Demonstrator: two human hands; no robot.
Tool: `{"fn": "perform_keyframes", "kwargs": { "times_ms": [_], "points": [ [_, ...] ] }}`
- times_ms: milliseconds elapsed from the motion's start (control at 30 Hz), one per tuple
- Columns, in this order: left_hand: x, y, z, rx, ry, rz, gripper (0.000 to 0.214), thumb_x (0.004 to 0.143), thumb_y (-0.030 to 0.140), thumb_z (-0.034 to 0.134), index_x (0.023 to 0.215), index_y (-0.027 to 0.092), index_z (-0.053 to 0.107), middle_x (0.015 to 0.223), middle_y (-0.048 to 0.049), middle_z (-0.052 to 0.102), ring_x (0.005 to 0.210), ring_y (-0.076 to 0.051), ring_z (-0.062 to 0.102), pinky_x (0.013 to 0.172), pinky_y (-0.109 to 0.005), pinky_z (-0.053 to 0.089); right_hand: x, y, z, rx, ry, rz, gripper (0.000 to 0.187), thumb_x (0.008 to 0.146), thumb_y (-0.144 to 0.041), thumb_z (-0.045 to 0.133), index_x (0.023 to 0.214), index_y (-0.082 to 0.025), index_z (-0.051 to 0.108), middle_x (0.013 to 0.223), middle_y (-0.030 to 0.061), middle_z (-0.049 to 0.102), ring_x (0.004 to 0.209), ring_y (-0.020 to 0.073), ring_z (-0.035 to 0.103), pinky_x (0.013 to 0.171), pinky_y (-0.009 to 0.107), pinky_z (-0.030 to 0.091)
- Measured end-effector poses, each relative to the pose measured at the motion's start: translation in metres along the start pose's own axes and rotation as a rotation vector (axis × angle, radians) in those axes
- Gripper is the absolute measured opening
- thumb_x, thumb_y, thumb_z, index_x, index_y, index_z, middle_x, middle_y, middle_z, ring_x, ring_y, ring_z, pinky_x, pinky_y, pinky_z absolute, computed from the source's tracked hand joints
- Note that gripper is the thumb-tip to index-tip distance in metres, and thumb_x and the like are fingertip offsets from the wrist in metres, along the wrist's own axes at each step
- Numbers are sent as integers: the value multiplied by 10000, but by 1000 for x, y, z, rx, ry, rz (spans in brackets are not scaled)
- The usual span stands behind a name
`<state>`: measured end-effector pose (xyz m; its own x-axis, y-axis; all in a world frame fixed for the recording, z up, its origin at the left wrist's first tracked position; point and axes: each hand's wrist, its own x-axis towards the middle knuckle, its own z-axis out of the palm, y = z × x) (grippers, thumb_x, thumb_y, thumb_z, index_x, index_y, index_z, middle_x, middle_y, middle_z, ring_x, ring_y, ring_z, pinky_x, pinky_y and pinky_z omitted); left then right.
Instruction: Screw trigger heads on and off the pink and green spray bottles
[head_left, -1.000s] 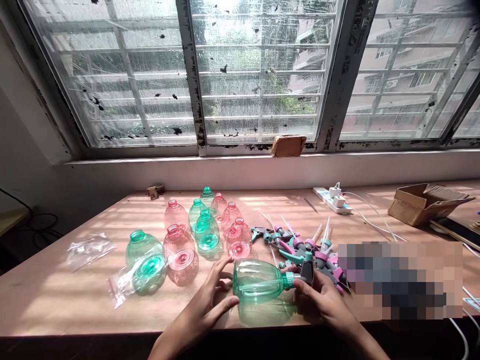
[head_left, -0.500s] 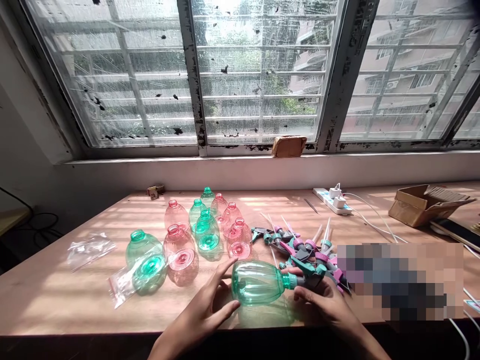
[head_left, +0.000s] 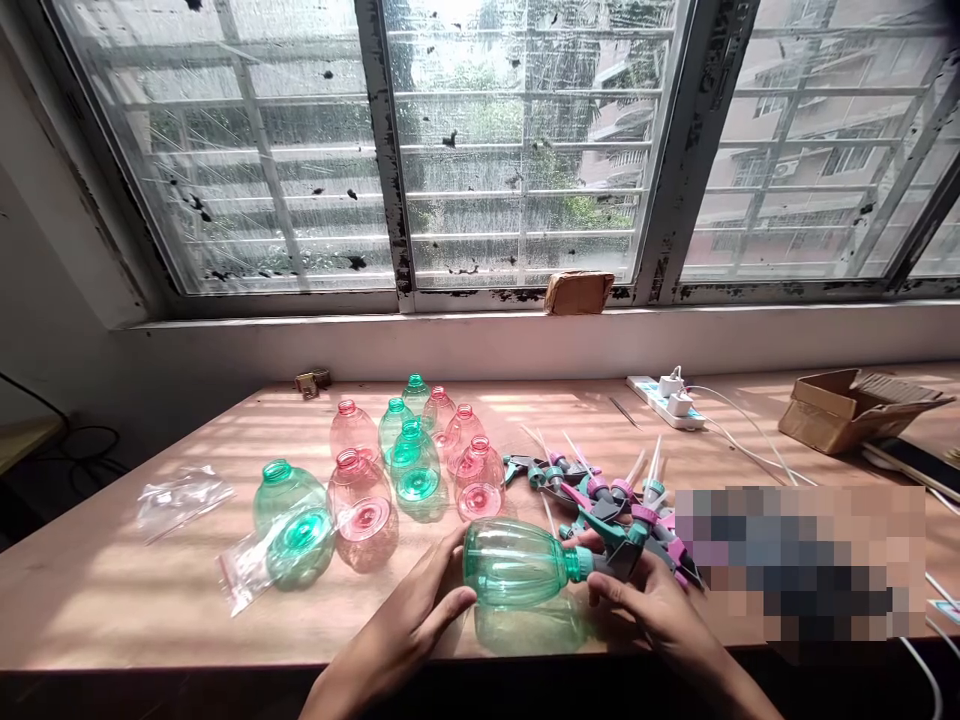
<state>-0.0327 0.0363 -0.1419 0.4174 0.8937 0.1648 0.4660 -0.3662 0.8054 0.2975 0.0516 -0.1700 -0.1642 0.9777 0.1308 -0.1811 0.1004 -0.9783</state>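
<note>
A clear green bottle (head_left: 514,563) lies on its side in the air just above the table's front edge, its neck to the right. My left hand (head_left: 427,605) grips the base end, thumb at the lower front and the other fingers partly hidden behind. A green and grey trigger spray head (head_left: 619,540) sits at the bottle's neck. My right hand (head_left: 645,600) is closed around it, thumb near the collar and fingers behind. Close beyond lies a pile of trigger spray heads (head_left: 600,490) in pink, green and grey, with white tubes.
Several open green and red bottles (head_left: 360,500) stand to the left. Two plastic bags (head_left: 184,497) lie near them. Farther back are a power strip (head_left: 664,402) and a cardboard box (head_left: 847,410). A blurred patch (head_left: 802,565) covers the right front.
My left fingers have closed further around the bottle's base. The spray head has turned a little in my right hand, and the bottle has shifted slightly upward.
</note>
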Motion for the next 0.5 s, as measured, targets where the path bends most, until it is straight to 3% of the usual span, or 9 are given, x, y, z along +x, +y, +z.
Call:
{"fn": "perform_keyframes", "kwargs": {
  "times_ms": [100,200,300,400,500],
  "points": [
    [-3,2,1,-16,-1,2,700,1075,515,570,1684,368,259,1729,-74,395,1536,-352,451,1289,-527,366,0,0,3,43,20,-18,417,758,-521,934,1025,-216,836,1121,106,818,765,207,698,749,330,574],
    [-5,1,3,-14,37,88,774,1046,440,654,1682,407,214,1698,-67,433,1468,-325,531,1248,-477,434,-1,1,6,87,54,-4,430,727,-520,956,1012,-225,825,1065,100,835,929,274,749,868,364,590],
    [-4,-2,4,-18,58,153,790,1033,417,682,1671,430,216,1695,-68,419,1473,-322,521,1230,-453,452,-2,-1,7,86,77,12,439,709,-502,970,1018,-228,821,1023,86,838,888,271,758,825,354,603],
    [-2,-6,4,-34,49,101,845,1005,495,714,1680,403,213,1722,-96,377,1515,-357,469,1266,-506,391,-2,-2,8,75,74,5,431,717,-514,961,999,-217,826,1037,105,839,927,300,768,853,385,613],
    [-1,-12,3,-94,20,33,771,1046,558,615,1687,347,241,1728,-121,381,1555,-372,419,1282,-535,354,-1,-2,7,74,51,-8,448,705,-529,961,1012,-224,847,1093,125,840,1016,332,762,937,436,603]
  ]
}}
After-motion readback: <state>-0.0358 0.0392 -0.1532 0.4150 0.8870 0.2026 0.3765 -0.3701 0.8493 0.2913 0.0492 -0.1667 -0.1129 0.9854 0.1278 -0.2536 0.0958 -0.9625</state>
